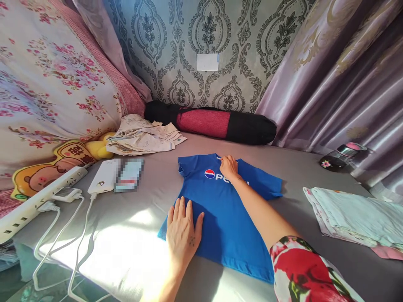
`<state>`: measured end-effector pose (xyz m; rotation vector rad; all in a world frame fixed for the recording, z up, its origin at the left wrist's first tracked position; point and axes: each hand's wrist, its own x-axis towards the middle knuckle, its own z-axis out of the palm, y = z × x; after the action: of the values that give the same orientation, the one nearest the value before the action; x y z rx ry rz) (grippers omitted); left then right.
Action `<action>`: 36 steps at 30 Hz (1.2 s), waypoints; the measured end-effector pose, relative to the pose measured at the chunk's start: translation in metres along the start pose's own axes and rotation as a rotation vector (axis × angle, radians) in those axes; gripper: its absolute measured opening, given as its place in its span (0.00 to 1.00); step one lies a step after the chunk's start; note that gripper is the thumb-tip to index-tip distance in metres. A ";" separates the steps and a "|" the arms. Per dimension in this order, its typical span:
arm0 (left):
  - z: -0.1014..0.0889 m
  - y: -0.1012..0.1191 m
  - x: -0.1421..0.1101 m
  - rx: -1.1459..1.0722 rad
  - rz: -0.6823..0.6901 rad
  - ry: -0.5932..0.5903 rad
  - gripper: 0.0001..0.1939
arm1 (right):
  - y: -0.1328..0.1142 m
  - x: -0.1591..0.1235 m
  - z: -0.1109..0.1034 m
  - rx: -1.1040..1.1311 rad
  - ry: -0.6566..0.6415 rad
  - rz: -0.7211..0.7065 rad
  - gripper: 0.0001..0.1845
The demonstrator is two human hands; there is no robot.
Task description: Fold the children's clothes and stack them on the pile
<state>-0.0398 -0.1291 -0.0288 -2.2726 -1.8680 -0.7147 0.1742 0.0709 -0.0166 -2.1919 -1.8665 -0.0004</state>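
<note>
A blue short-sleeved T-shirt [209, 222] with a round red, white and blue logo and white lettering lies spread out, front up, on the grey sheet. My left hand [184, 228] rests flat on its lower left side, fingers stretched out and thumb apart. At the neckline, my right hand [228, 166] has its fingers curled in and closed on the collar. My right forearm crosses over the shirt and hides part of the lettering. The left sleeve edge is slightly rumpled.
Light patterned cloths [143, 136] are heaped at the back left, before a long black and red bag [204, 122]. Left are a power strip [40, 201] with cables, a white power bank [103, 176] and a cartoon cushion [47, 172]. Right are folded clothes [355, 214] and a dark bottle [341, 157].
</note>
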 end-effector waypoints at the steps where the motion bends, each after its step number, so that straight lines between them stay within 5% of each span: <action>1: 0.001 0.000 -0.001 0.014 -0.004 0.000 0.26 | -0.002 0.003 -0.001 -0.003 -0.007 0.016 0.20; 15: -0.004 0.007 0.002 0.096 -0.046 -0.097 0.28 | -0.033 0.043 0.006 0.064 -0.079 0.018 0.16; 24: -0.005 0.009 0.003 0.120 -0.055 -0.116 0.28 | -0.034 0.035 0.019 0.032 0.127 -0.012 0.17; 30: -0.005 0.005 0.002 0.108 -0.029 -0.113 0.28 | -0.040 0.013 0.008 0.058 0.044 0.008 0.20; 36: -0.005 0.003 0.001 0.113 0.041 -0.071 0.27 | -0.021 -0.059 -0.008 0.093 -0.016 -0.156 0.29</action>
<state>-0.0386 -0.1309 -0.0235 -2.2858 -1.8354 -0.5154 0.1450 0.0153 -0.0145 -1.9866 -1.9992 0.0729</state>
